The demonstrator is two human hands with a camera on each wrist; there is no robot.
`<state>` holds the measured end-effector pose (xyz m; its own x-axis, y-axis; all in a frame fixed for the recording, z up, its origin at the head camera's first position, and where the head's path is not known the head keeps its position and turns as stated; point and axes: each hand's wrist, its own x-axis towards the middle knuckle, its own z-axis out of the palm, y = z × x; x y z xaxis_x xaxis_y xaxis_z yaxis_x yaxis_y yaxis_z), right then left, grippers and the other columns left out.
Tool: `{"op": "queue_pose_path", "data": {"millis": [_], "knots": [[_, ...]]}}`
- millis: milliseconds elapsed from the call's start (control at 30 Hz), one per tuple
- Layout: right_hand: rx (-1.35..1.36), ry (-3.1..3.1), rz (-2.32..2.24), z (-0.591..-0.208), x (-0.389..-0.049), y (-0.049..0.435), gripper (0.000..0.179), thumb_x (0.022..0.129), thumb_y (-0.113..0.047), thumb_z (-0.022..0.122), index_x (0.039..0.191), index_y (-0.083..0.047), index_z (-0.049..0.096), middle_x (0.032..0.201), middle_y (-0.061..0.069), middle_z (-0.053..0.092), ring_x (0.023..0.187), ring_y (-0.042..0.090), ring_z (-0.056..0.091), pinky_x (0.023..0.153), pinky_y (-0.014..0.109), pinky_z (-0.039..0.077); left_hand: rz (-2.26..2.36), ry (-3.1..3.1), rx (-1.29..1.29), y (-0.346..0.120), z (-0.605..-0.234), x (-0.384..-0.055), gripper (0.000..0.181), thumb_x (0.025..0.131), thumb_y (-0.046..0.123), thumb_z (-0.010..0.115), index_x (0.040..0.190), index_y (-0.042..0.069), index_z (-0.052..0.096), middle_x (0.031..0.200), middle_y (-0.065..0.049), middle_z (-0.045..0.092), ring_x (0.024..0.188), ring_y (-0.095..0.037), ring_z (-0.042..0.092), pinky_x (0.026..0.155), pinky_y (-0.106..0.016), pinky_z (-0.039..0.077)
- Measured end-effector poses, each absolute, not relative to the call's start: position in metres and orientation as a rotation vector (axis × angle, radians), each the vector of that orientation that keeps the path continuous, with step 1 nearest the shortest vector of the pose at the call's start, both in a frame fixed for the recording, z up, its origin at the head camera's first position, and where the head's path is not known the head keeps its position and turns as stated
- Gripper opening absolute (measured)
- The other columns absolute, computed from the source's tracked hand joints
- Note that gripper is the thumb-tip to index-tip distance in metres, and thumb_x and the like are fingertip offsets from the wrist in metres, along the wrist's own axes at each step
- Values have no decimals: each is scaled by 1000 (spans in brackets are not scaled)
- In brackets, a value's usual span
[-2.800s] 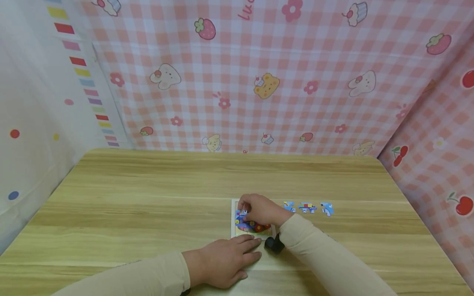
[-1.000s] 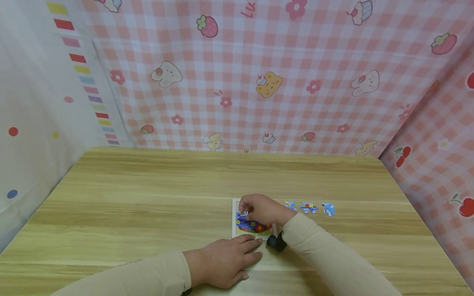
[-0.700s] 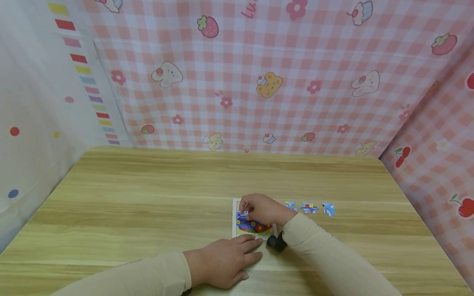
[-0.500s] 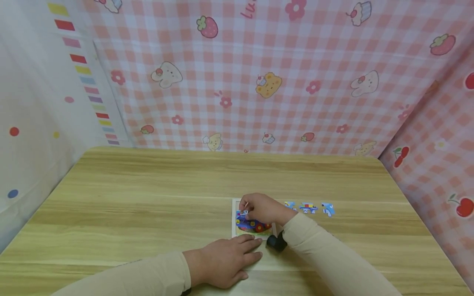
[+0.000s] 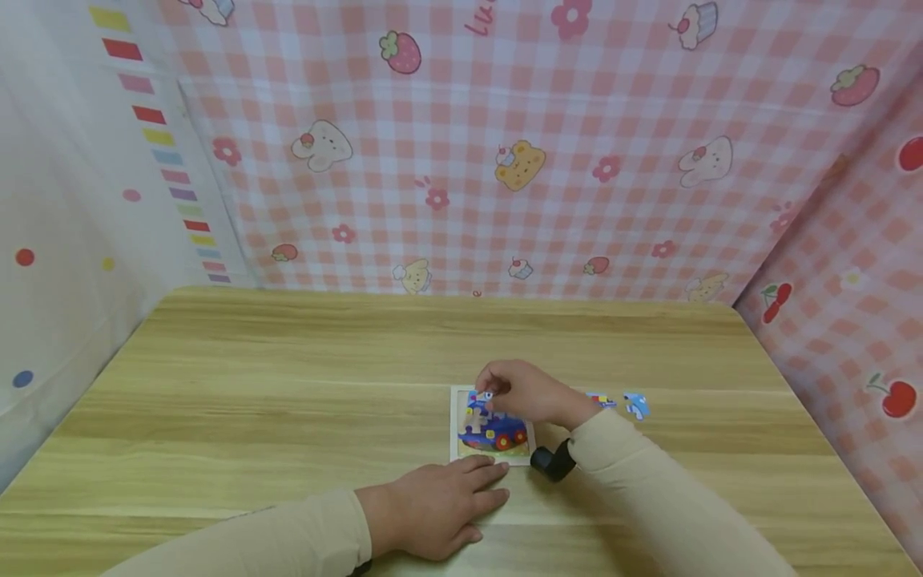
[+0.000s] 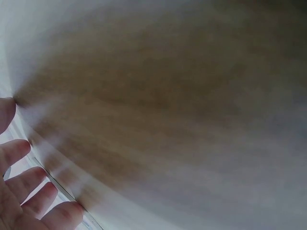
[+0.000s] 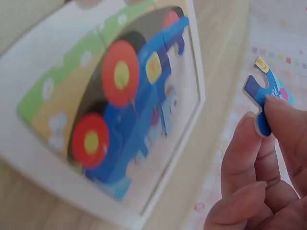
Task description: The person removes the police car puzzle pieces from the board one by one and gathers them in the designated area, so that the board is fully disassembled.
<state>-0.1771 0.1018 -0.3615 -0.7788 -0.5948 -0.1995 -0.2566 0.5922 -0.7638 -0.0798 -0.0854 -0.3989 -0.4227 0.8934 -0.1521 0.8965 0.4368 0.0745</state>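
A framed jigsaw puzzle with a blue vehicle on red wheels lies on the table. Just above its upper part, my right hand pinches a puzzle piece between thumb and fingers. The piece is mostly blue with a yellow patch, tilted and clear of the board in the right wrist view. Bare backing shows at the puzzle's left and upper parts, where pieces are out. My left hand lies palm down with straight fingers on the table, fingertips at the frame's near edge. The left wrist view shows its fingers.
To the right of the puzzle lie a light-blue loose piece and another loose piece, partly hidden behind my right wrist. A black wrist camera hangs under my right forearm. The wooden table ends at a checked cloth backdrop.
My right hand has lifted the blue puzzle piece off the left of the board and moved up and right. Bare backing shows there now. The left hand stays put.
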Motion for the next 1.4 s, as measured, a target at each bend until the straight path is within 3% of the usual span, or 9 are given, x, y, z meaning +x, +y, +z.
{"op": "queue_pose_path", "data": {"millis": [833,1400], "knots": [[-609,2429,-1103,-357,-179,168,14,87,1,65,101,-2,63,93,7,61,83,18,53,72,32,47,-51,2534,1550,-85,-398,-79,52,98,39,49,145,17,45,153,-6,36,139,-23,35,106,-31,39],[-565,2454,-1014,-370,-171,198,9,88,-1,65,97,-5,64,89,2,59,81,17,50,74,32,45,-25,2522,1529,-83,-399,-78,52,98,39,49,146,18,44,154,-6,35,140,-23,34,107,-32,38]]}}
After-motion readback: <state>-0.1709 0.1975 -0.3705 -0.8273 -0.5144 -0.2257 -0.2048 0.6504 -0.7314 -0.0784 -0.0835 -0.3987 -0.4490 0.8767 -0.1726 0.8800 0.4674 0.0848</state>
